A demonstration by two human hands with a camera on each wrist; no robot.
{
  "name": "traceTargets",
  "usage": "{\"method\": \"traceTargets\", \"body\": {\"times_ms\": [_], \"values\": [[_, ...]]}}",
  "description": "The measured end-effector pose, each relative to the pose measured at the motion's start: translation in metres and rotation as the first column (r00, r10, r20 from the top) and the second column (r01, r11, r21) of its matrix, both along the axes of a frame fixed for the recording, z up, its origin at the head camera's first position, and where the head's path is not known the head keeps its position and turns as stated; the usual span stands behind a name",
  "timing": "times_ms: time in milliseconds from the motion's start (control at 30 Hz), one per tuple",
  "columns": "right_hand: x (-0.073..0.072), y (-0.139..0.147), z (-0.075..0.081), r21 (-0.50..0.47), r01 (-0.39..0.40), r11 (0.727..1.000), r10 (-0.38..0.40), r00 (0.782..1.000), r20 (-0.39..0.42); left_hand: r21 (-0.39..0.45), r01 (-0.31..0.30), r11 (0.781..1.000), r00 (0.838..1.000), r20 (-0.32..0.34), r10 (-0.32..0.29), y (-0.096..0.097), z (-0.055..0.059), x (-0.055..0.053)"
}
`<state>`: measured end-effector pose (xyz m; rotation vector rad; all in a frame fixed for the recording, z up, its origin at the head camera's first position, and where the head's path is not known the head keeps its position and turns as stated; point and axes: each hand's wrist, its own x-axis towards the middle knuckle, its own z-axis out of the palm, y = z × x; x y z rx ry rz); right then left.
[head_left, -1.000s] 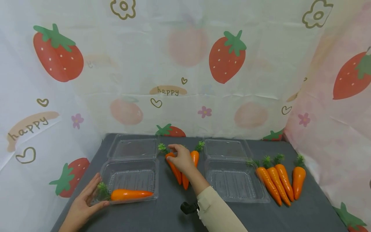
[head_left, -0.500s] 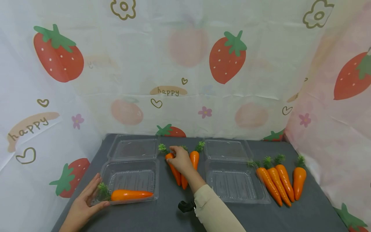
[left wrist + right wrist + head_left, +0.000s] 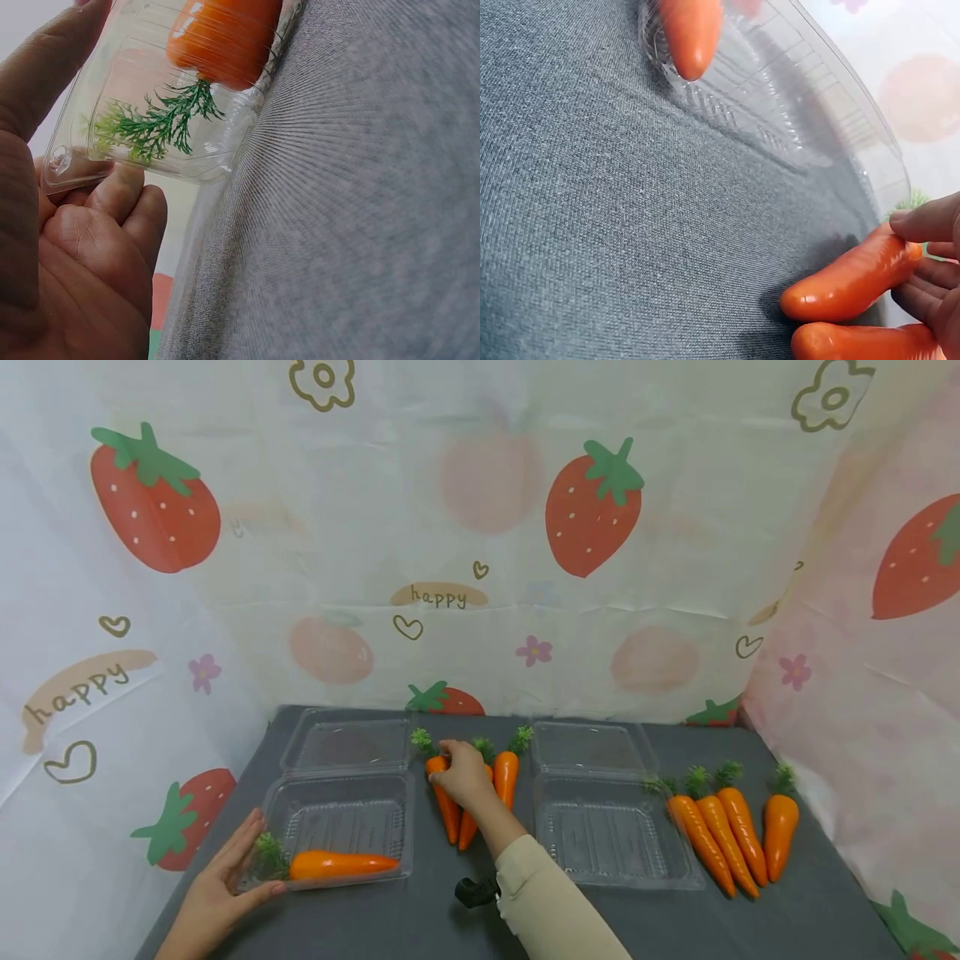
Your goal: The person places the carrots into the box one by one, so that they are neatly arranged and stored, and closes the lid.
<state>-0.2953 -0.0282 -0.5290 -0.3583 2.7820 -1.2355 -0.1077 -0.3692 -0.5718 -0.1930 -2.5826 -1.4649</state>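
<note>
In the head view my left hand [image 3: 217, 885] holds the near left corner of a clear plastic clamshell container [image 3: 345, 814], thumb at the front and fingers along the side. One orange carrot [image 3: 341, 864] with a green top lies along that container's front wall. My right hand [image 3: 468, 777] pinches the leftmost carrot [image 3: 447, 814] of the middle group near its thick end. Beside it lie a second carrot [image 3: 467, 831], partly hidden under the hand, and a third carrot [image 3: 507, 777]. The right wrist view shows the pinched carrot [image 3: 855, 277] between thumb and fingers.
To the right stands another open clamshell container [image 3: 615, 835] with nothing inside. Several carrots [image 3: 723, 843] lie beyond it, one leafy top against its rim. Both lids lean back toward the strawberry-print curtain [image 3: 480, 527]. Grey cloth [image 3: 420, 918] covers the table.
My right hand has shifted slightly left. The tips of the left and second middle carrots have swung left, away from the third carrot. My left hand stays at the container.
</note>
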Motion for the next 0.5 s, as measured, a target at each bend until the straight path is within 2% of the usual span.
{"method": "traceTargets", "body": {"times_ms": [500], "values": [[-0.0002, -0.0027, -0.0012, 0.027, 0.026, 0.999, -0.027, 0.999, 0.033, -0.004, 0.007, 1.0, 1.0, -0.015, -0.007, 0.0006, 0.0, 0.0002]]}}
